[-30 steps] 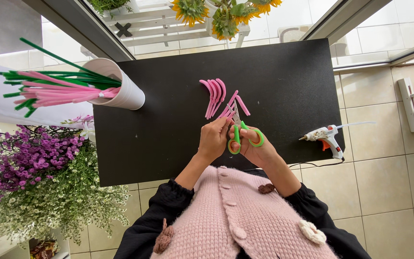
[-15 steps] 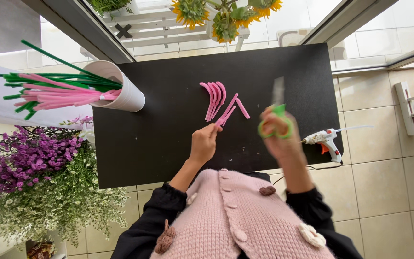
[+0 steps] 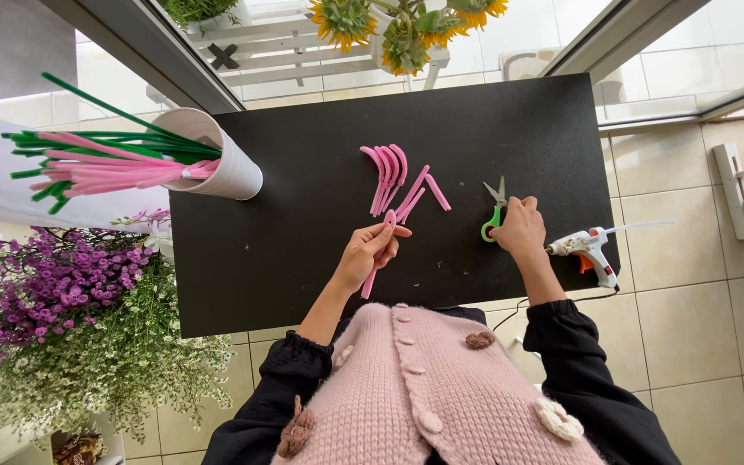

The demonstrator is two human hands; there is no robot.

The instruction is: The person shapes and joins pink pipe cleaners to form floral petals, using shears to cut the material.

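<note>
The left hand [image 3: 370, 254] is closed around a pink pipe cleaner [image 3: 375, 267]. The right hand [image 3: 520, 229] grips green-handled scissors [image 3: 492, 211] against the black table [image 3: 286, 241], beside a glue gun [image 3: 587, 250].

Pink pipe cleaner [image 3: 378, 257]; green-handled scissors [image 3: 493, 212], flat on table.

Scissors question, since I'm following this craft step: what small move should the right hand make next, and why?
Probably let go of the scissors: the right hand has them lying on the black table, while the left hand holds a pink pipe cleaner.
</note>
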